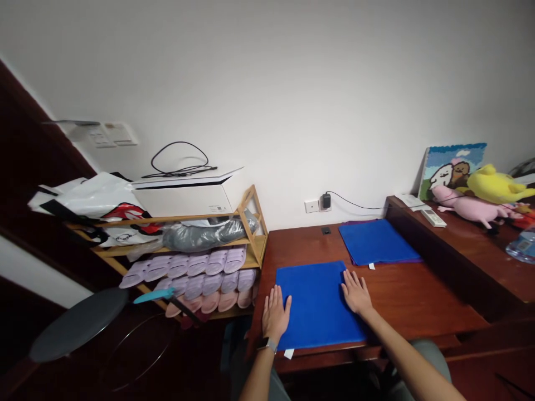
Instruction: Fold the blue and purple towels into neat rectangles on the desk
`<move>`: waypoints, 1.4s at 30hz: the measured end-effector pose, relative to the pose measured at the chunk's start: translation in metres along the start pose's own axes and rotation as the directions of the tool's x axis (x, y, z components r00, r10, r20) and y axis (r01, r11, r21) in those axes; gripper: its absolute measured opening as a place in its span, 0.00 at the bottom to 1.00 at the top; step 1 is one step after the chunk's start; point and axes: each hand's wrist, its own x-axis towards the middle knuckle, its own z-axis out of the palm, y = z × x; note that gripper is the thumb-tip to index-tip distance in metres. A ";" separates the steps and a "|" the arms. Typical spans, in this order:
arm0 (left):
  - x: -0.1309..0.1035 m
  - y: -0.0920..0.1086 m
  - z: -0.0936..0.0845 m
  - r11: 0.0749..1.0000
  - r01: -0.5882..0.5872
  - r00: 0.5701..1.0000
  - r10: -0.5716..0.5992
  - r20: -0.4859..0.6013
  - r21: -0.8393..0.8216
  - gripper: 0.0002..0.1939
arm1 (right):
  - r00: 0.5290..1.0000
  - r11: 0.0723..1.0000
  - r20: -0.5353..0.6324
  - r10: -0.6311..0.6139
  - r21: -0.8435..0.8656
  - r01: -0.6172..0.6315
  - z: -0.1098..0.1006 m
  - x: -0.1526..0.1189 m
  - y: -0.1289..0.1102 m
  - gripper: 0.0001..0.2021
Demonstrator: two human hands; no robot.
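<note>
A blue cloth lies flat on the reddish-brown desk, with a small white tag at its near left edge. My left hand rests on the cloth's left edge, its fingers stretched out and pointing away from me. At the right edge, my right hand lies flat with its fingers spread, partly on the cloth and partly on the wood. Neither hand grips anything. Farther back on the right sits another blue cloth, with purple fabric showing beneath it and a white tag at its front.
A wooden rack with slippers, bags and a white box stands left of the desk. On the raised right-hand surface are a remote, plush toys, a picture and a bottle. A black charger is plugged into the wall.
</note>
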 end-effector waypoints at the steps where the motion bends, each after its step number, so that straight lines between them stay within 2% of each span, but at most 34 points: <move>1: 0.000 -0.001 0.000 1.000 0.000 1.000 0.000 -0.002 -0.001 0.39 | 1.000 1.000 0.003 0.006 0.001 -0.006 -0.004 0.010 -0.002 0.34; 4: 0.000 -0.003 0.001 1.000 0.005 1.000 -0.005 0.010 0.006 0.40 | 0.999 1.000 0.038 0.017 -0.005 -0.016 -0.012 0.042 -0.007 0.34; 7: -0.001 -0.003 0.001 1.000 0.011 1.000 -0.012 0.017 0.024 0.39 | 0.997 0.999 0.064 0.045 -0.002 -0.045 -0.008 0.062 -0.010 0.34; 14: -0.004 -0.007 0.001 0.996 -0.007 1.000 0.006 0.008 0.084 0.37 | 0.998 0.998 0.012 0.065 0.024 -0.065 0.010 0.066 -0.009 0.34; 17: 0.001 0.001 -0.004 0.991 0.001 1.000 0.000 -0.010 0.134 0.38 | 0.998 0.997 0.007 0.068 0.025 -0.068 0.010 0.066 -0.010 0.34; 20: 0.015 0.039 -0.008 0.991 -0.061 0.998 0.064 -0.022 0.118 0.36 | 0.998 0.997 0.008 0.067 0.026 -0.068 0.009 0.067 -0.010 0.34; 23: 0.040 0.107 -0.003 0.969 -0.246 0.968 0.246 0.048 0.002 0.34 | 0.998 0.998 0.009 0.062 0.024 -0.062 0.008 0.067 -0.010 0.34; 26: 0.064 0.173 0.013 0.935 -0.332 0.925 0.349 0.149 -0.124 0.34 | 0.999 0.999 0.020 0.043 -0.005 -0.043 0.010 0.067 -0.007 0.34; 28: 0.076 0.198 0.026 0.924 -0.341 0.902 0.374 0.216 -0.174 0.35 | 0.999 0.999 0.028 0.026 -0.029 -0.025 0.013 0.068 -0.006 0.33; 29: 0.080 0.202 0.032 0.918 -0.349 0.891 0.387 0.236 -0.187 0.35 | 0.999 0.999 0.030 0.023 -0.035 -0.022 0.014 0.068 -0.005 0.33; 30: 0.083 0.201 0.036 0.912 -0.362 0.883 0.402 0.243 -0.194 0.35 | 0.999 0.999 0.028 0.024 -0.036 -0.023 0.016 0.069 -0.005 0.33; 32: 0.087 0.183 0.039 0.907 -0.377 0.882 0.414 0.227 -0.187 0.34 | 0.999 0.999 0.016 0.036 -0.022 -0.036 0.017 0.069 -0.005 0.34; 34: 0.089 0.149 0.035 0.929 -0.340 0.907 0.365 0.209 -0.146 0.35 | 0.999 0.999 -0.002 0.043 -0.005 -0.043 0.017 0.069 -0.005 0.34; 37: 0.094 0.084 0.020 0.979 -0.197 0.957 0.202 0.208 -0.042 0.37 | 0.999 0.999 -0.008 0.046 0.006 -0.045 0.014 0.068 -0.005 0.34; 39: 0.097 0.045 0.010 0.994 -0.106 0.974 0.101 0.201 0.013 0.38 | 0.998 0.998 0.006 0.056 0.006 -0.056 0.013 0.067 -0.005 0.34; 42: 0.098 0.012 0.005 0.999 -0.043 0.983 0.036 0.182 0.033 0.39 | 0.998 0.998 0.014 0.069 -0.006 -0.069 0.013 0.067 -0.005 0.34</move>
